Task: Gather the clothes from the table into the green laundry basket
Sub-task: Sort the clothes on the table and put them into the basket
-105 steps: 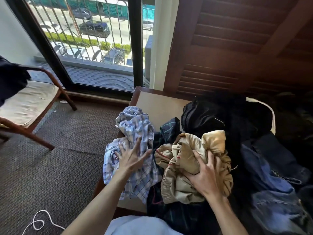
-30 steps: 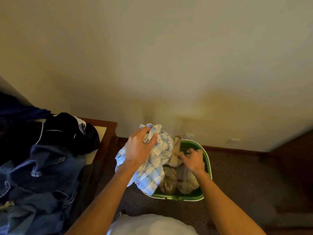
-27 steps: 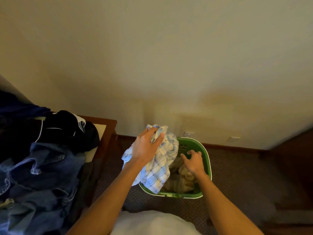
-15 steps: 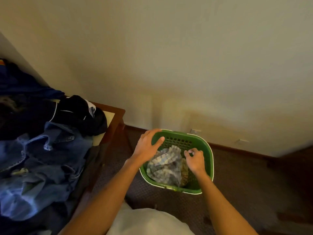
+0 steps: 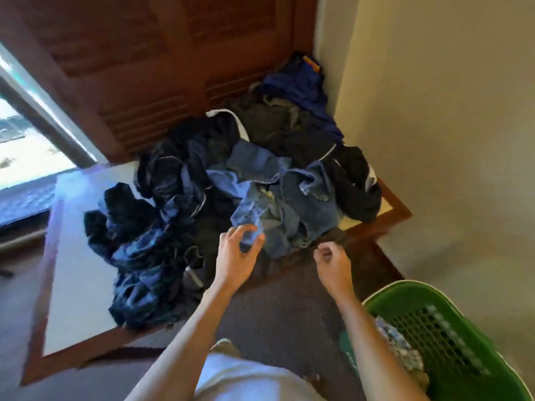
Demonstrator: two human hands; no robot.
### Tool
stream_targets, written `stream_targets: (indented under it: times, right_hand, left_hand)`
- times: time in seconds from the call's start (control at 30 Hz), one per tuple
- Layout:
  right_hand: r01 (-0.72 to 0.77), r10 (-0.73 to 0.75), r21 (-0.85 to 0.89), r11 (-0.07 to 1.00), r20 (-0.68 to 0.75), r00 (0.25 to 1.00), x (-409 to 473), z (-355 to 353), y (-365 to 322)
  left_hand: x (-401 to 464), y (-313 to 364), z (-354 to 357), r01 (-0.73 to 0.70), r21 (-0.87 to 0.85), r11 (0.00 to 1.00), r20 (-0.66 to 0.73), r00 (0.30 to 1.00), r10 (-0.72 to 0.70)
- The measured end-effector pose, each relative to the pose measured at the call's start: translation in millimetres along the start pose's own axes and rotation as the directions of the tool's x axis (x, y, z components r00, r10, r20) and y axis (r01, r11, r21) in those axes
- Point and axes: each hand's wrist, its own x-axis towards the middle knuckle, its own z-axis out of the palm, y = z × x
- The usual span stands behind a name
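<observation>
A heap of clothes covers the table [image 5: 78, 273]: blue denim jeans [image 5: 278, 204] in the middle, a dark plaid garment [image 5: 139, 256] at the left, black clothes [image 5: 289, 128] behind and a bright blue piece [image 5: 301, 85] in the far corner. My left hand [image 5: 236, 256] hovers with fingers apart at the near edge of the jeans, holding nothing. My right hand [image 5: 333, 264] is empty too, fingers loosely curled, just off the table's near right edge. The green laundry basket [image 5: 460, 342] stands on the floor at the lower right, with the checked shirt [image 5: 396, 342] inside it.
Dark wooden louvred doors [image 5: 150, 68] rise behind the table. A cream wall [image 5: 448, 125] runs along the right. A bright window [image 5: 26, 146] is at the far left. Dark carpet [image 5: 278, 314] lies between the table and the basket.
Both hands let go of the checked shirt and beige garment in the basket. The view swung left, back to the table, and both empty hands now reach toward the jeans.
</observation>
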Motion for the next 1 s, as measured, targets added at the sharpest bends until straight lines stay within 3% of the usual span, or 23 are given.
stream_targets:
  times: [0.1, 0.17, 0.27, 0.33, 0.4, 0.5, 0.6, 0.77, 0.87, 0.93, 1.0]
  right_hand:
    - [0.196, -0.196, 0.02, 0.98, 0.016, 0.98, 2.1, 53.6, -62.4]
    - [0.274, -0.277, 0.049, 0.96, 0.056, 0.959, -2.4, 92.6, -100.0]
    - [0.334, -0.341, 0.074, 0.94, 0.136, 0.93, -12.2, 155.9, -145.2]
    - [0.381, -0.384, 0.049, 0.923, 0.168, 0.908, -17.7, 195.4, -167.2]
    - [0.408, -0.398, -0.004, 0.913, 0.219, 0.891, -20.6, 228.2, -186.2]
    - [0.38, -0.313, -0.156, 0.912, 0.337, 0.888, -23.0, 270.5, -208.5]
    - [0.388, -0.231, -0.312, 0.867, 0.437, 0.869, -29.9, 307.7, -215.9]
    - [0.498, -0.196, -0.29, 0.817, 0.672, 0.714, -76.8, 357.0, -246.5]
    - [0.404, -0.039, -0.263, 0.876, 0.797, 0.603, -87.1, 387.3, -258.7]
    - [0.472, -0.026, -0.259, 0.843, 0.857, 0.515, -84.3, 400.8, -257.2]
    - [0.519, -0.053, -0.238, 0.821, 0.873, 0.484, -74.7, 400.0, -253.5]
  left_hand:
    - [6.2, -50.5, -51.9, 0.106, 0.237, 0.966, -0.164, 0.984, -0.067]
    - [13.8, -79.9, -87.0, 0.21, 0.416, 0.885, -0.216, 0.968, -0.128]
    - [28.9, -140.2, -128.4, 0.439, 0.496, 0.749, -0.12, 0.889, -0.442]
    - [29.8, -179.5, -142.2, 0.505, 0.451, 0.736, 0.039, 0.813, -0.582]
    - [26.1, -204.5, -150.0, 0.437, 0.408, 0.801, 0.11, 0.848, -0.519]
    - [28.8, -221.8, -172.8, 0.293, 0.364, 0.884, 0.108, 0.93, -0.352]
    - [34.3, -236.0, -213.8, 0.362, 0.005, 0.932, 0.067, 0.93, -0.361]
    - [37.2, -249.3, -301.2, 0.309, -0.372, 0.875, -0.093, 0.926, -0.366]
    - [45.0, -257.7, -326.8, 0.298, -0.337, 0.893, -0.143, 0.921, -0.362]
    - [53.4, -265.9, -329.0, 0.368, -0.214, 0.905, -0.206, 0.889, -0.41]
    - [61.5, -269.7, -319.8, 0.452, -0.123, 0.884, -0.151, 0.871, -0.467]
